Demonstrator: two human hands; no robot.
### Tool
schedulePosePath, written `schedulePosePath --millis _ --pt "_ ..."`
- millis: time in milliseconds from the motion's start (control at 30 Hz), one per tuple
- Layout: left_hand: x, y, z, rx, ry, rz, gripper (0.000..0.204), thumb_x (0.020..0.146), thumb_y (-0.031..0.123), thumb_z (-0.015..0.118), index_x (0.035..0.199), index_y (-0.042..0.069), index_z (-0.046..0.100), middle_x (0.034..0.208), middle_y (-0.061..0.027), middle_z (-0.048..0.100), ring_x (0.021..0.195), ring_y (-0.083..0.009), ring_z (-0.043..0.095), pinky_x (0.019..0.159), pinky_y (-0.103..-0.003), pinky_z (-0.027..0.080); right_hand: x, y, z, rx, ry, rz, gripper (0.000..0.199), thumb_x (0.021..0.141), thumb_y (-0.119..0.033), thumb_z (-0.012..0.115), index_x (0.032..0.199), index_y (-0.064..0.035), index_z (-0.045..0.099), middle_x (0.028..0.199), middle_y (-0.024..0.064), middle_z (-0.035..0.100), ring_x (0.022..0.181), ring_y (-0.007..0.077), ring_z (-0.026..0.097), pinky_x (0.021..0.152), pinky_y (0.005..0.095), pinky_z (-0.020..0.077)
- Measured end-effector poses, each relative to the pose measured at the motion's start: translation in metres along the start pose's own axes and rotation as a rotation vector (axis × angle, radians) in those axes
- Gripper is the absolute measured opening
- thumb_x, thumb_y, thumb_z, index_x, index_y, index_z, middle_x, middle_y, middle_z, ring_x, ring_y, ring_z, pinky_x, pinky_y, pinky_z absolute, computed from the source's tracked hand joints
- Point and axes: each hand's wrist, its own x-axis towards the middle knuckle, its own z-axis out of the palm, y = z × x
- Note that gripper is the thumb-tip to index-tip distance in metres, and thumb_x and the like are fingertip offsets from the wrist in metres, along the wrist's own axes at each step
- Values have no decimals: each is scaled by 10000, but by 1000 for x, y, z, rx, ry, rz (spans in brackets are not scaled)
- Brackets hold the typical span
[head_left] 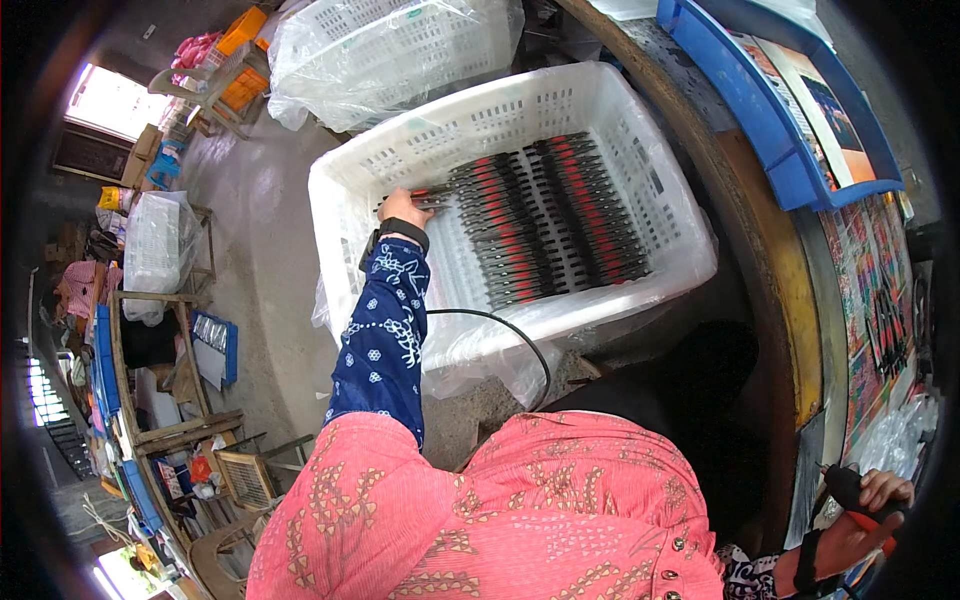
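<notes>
My left hand (403, 208), mid-frame, grips black-and-red tools (545, 220) inside the white crate (660, 170); fingers hidden. My right hand (868, 520), lower right, clenched around a black-orange handle (850, 492), partly cut off.

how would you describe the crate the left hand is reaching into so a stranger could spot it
Start at the curved brown wooden table edge; just left of it, on the floor, sits an open white perforated plastic crate. Unlike the plastic-wrapped white crate behind it, it holds rows of black-and-red tools, where the left hand reaches.
</notes>
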Motion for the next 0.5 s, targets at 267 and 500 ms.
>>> schedulePosePath --millis 267,500 --pt "-16 30 -20 -1546 74 -800 192 827 43 491 1000 1 561 997 -175 624 914 -361 595 811 -672 364 -6 2 -3 91 8 -20 284 965 -316 489 1025 -42 448 763 29 359 705 153 373 751 323 356" --pt "-33 121 -79 -1317 122 -318 209 852 40 538 1046 -38 546 858 -126 625 691 -210 635 572 -329 525 -8 -6 14 160 101 -10 396 877 -401 612 970 -62 431 710 7 392 641 129 396 677 289 352"
